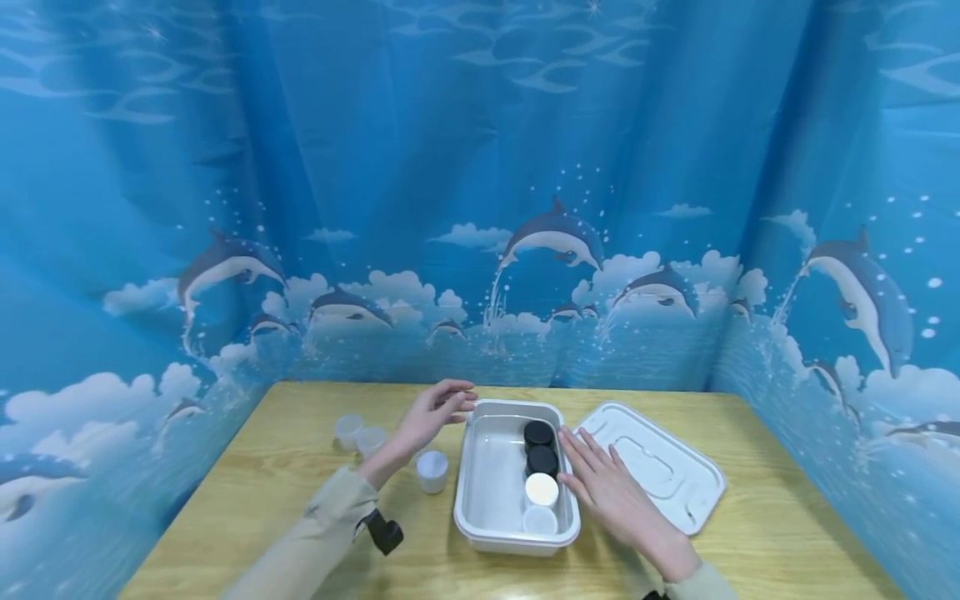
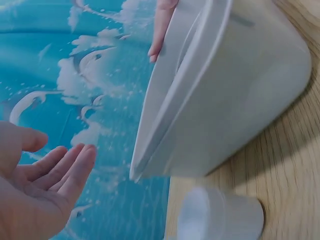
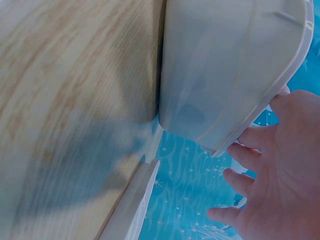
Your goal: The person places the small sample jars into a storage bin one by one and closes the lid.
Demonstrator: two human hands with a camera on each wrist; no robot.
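Note:
A white rectangular plastic box (image 1: 491, 475) stands on the table between my hands. Along its inner right side sit a row of small round containers: two black-topped ones (image 1: 542, 461), a white one (image 1: 542, 490) and a translucent one (image 1: 540, 522). My left hand (image 1: 435, 414) hovers beside the box's far left corner, fingers loosely bent and holding nothing; the left wrist view shows it apart from the wall. With fingers mostly straight and spread, my right hand (image 1: 613, 493) lies along the right rim, its fingertips right at the edge (image 3: 250, 120).
A white lid (image 1: 663, 450) lies tilted on the table right of the box, partly under my right hand. Left of the box stands a small white cup (image 1: 432, 472), with two translucent cups (image 1: 360, 435) farther left. A blue dolphin curtain (image 1: 480, 208) surrounds the table.

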